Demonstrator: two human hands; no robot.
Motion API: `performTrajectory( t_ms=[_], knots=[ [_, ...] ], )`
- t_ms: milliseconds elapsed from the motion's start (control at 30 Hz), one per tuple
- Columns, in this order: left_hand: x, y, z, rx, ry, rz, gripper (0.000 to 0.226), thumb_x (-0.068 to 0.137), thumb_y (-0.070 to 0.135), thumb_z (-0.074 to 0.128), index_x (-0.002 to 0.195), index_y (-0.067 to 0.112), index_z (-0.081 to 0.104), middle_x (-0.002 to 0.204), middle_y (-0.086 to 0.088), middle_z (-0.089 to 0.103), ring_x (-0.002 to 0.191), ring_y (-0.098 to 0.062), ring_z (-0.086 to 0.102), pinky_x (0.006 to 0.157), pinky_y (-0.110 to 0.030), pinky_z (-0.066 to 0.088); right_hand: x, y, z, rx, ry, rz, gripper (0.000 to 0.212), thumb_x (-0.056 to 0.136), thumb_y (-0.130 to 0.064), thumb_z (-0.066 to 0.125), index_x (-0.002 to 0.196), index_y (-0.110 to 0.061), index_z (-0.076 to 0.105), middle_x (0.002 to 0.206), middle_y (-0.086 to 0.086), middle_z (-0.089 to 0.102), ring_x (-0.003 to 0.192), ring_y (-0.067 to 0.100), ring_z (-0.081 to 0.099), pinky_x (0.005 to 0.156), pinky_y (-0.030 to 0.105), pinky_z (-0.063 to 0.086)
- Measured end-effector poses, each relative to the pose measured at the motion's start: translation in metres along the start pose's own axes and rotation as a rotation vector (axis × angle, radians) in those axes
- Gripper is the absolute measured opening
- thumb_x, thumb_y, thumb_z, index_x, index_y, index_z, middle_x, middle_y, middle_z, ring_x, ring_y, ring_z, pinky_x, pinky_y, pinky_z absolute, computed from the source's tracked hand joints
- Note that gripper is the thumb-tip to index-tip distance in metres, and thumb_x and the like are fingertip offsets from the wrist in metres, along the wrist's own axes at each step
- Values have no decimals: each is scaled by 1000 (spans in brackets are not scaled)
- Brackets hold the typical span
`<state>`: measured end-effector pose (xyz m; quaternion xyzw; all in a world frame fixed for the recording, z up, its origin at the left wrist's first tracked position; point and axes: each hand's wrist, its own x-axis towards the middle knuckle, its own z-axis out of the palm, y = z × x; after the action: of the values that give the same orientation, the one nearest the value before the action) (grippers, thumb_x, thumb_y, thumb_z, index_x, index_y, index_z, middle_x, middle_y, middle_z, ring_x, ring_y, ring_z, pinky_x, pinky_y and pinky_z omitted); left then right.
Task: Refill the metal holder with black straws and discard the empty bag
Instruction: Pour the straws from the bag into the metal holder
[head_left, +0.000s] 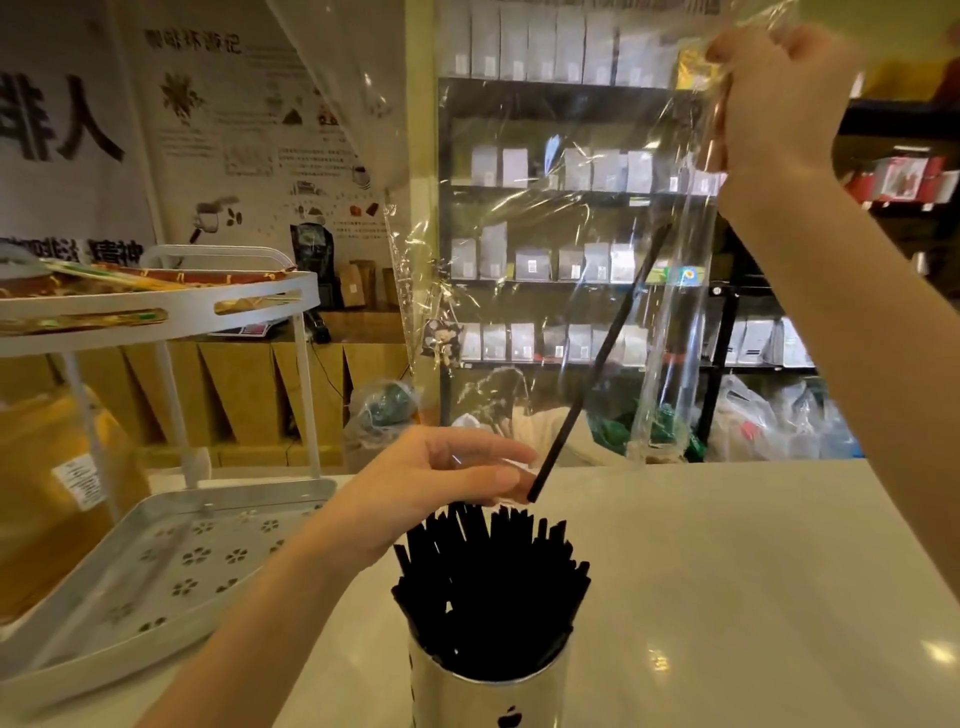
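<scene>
**Black straws fill metal holder as last one hangs from the bag**

Black straws (488, 587) stand packed upright in a metal holder (488, 696) on a white desk (727, 571), their tips fanning out above its rim. Over the holder, the person's left hand (447, 478) is loosely curled with fingers partly open, thumb and fingertips closing around the lower end of a single straw (597, 364); whether the grip is firm cannot be told. That straw slants up and to the right, its upper part still inside a clear plastic bag (545, 208). The right hand (779, 98) is raised high at the upper right, fingers pinched shut on the bunched top of the bag, which hangs open-mouthed toward the desk and looks otherwise empty. Left of the holder sits a white two-tier rack (171, 551) with a perforated lower tray. Shelves (571, 192) of pale packets line the wall behind.
</scene>
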<state>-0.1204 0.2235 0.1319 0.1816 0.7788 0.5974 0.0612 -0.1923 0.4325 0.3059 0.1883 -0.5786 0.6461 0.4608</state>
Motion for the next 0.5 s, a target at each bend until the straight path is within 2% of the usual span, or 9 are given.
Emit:
performTrajectory(
  t_ms=[167, 300, 400, 500],
  knots=[
    [-4, 1, -1, -57, 203, 36, 40, 63, 36, 66, 99, 18, 67, 95, -3, 75, 90, -14, 69, 87, -29, 50, 1, -2, -2, 8, 28, 8, 25, 87, -10, 51, 64, -17, 46, 58, -3, 40, 39, 3, 35, 38, 16, 31],
    [-4, 5, 2, -64, 89, -52, 43, 62, 43, 60, 98, 20, 67, 91, -3, 76, 88, -13, 70, 83, -24, 49, 8, -4, 1, 30, 60, 43, 24, 89, -7, 48, 66, -11, 44, 56, -1, 36, 34, 3, 32, 35, 16, 30],
    [4, 9, 5, -207, 42, -120, 43, 64, 35, 63, 101, 15, 63, 88, -7, 76, 84, -17, 72, 74, -21, 54, 15, -4, 4, 25, 91, 37, 33, 86, -8, 52, 56, -16, 39, 55, -1, 36, 45, 8, 32, 42, 20, 31],
    [10, 11, 7, -254, 66, -108, 38, 58, 25, 69, 94, 12, 66, 81, -9, 76, 77, -19, 73, 73, -22, 57, 19, -2, 6, 19, 98, 33, 29, 81, -11, 55, 57, -16, 39, 58, -1, 43, 52, 10, 39, 46, 20, 35]
  ],
)
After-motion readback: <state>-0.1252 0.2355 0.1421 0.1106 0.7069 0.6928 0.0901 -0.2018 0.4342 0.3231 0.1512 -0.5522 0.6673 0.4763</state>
